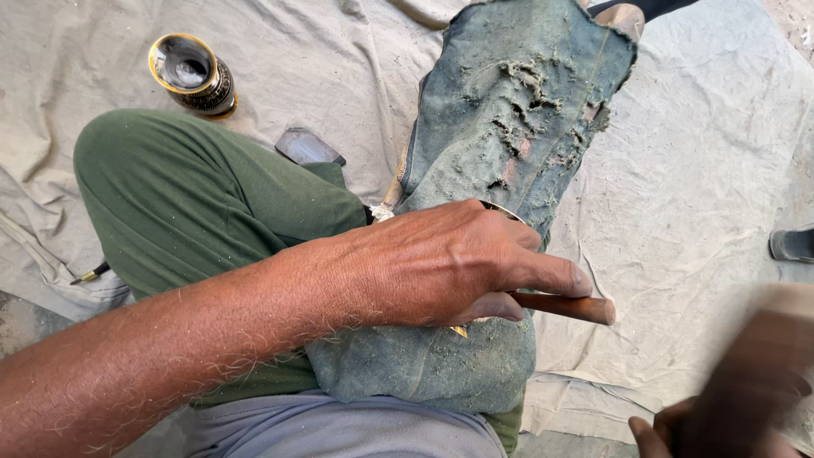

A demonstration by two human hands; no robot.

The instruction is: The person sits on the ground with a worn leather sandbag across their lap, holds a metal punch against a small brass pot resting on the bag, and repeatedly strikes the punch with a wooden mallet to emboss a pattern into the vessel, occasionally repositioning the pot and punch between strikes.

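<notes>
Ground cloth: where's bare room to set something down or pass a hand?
Free: the canvas ground cloth right of the worn denim lap cloth, up to the dark sandal; also upper left, beyond the black-and-gold cup. Crowded: centre, where the left hand grips a wooden-handled tool; the blurred right hand fills the lower right.

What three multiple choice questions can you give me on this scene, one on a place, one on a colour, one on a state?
1. Where does the dark cup with the gold rim stand?
A. on the pale sheet, beyond the knee
B. on the worn cloth
C. in a hand

2. What colour are the trousers?
A. blue
B. green
C. white

3. How is the left hand?
A. open and flat
B. closed round a wooden handle
C. out of view

A: the cup sits on the sheet at upper left.
B: the bent leg is green.
B: the fingers wrap the handle over the worn cloth.
</notes>
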